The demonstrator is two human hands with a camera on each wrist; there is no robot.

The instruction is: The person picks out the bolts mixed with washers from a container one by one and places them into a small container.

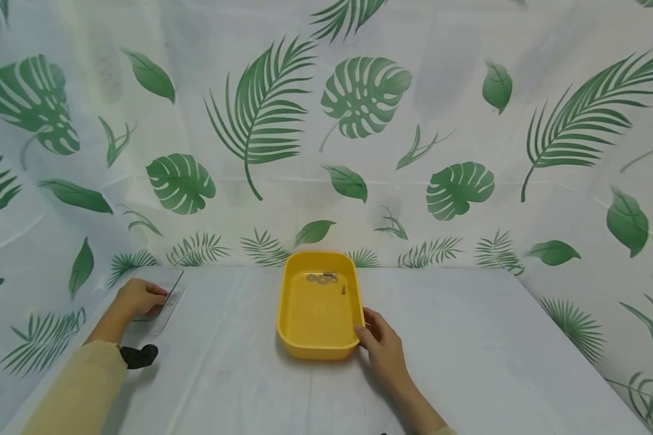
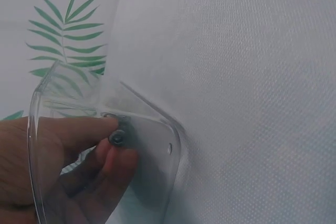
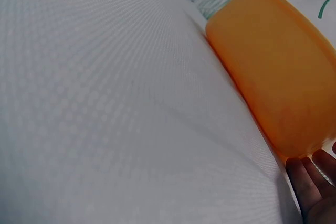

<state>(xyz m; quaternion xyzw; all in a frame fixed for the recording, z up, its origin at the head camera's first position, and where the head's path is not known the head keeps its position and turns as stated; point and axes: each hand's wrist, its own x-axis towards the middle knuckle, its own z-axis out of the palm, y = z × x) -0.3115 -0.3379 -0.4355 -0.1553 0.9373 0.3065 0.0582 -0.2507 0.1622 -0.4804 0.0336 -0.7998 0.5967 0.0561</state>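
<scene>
At the left of the head view, my left hand [image 1: 140, 298] reaches into a clear plastic box [image 1: 168, 311]. In the left wrist view its thumb and fingers pinch a small metal piece [image 2: 117, 137] with a round end, perhaps a bolt; the fingers partly cover it. The box's clear wall [image 2: 34, 129] stands in front of the hand. My right hand [image 1: 382, 347] holds the near right side of a yellow plastic tray [image 1: 318, 352], thumb at the rim and fingers against the outer wall. Inside the tray lie a bolt [image 1: 329, 274], several flat washers [image 1: 322, 280] and a small screw [image 1: 343, 290].
A white cloth [image 1: 223, 362] covers the table. Behind and at both sides hang white sheets [image 1: 392, 205] printed with green leaves. The clear box is near the left sheet, while the yellow tray sits mid-table towards the back.
</scene>
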